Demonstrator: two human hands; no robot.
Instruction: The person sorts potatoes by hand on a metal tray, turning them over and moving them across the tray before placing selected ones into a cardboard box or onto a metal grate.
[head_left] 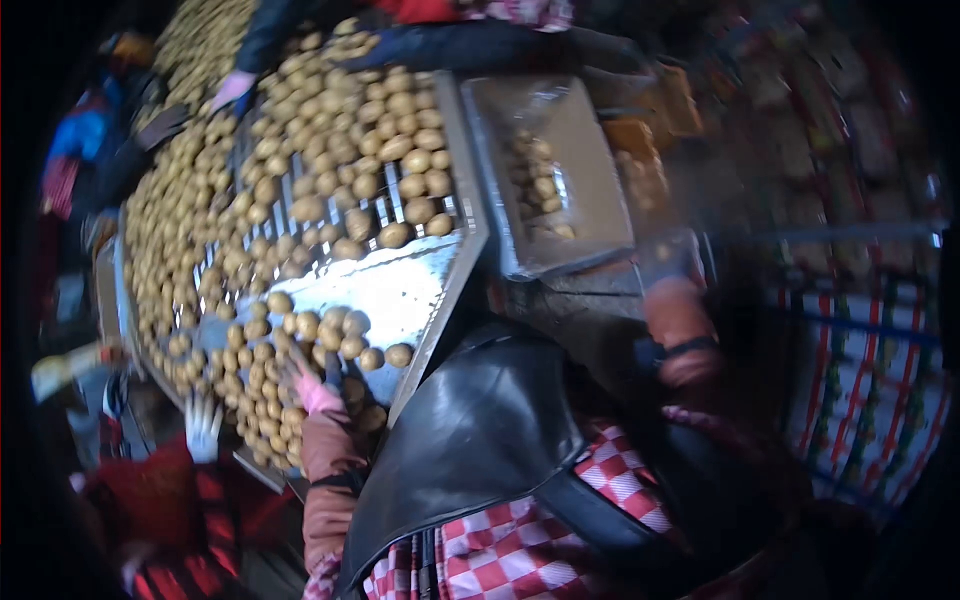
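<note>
My left hand (312, 388), in a pinkish glove with a dark patch, rests among the potatoes (275, 380) at the near end of the metal sorting table (400, 285). Its fingers look stretched out and apart, touching potatoes without gripping one. On the other side, my right hand (664, 256) is smeared by motion beside the near right corner of a lined cardboard box (598, 180). Its fingers, and anything in them, cannot be made out. Several potatoes lie inside that box.
Potatoes cover the slatted table, with co-workers' gloved hands (232, 90) over its far side and another gloved hand (203, 428) at the left edge. Orange crates (640, 140) stand behind the box. Patterned red-and-white sacks (865, 390) are at right.
</note>
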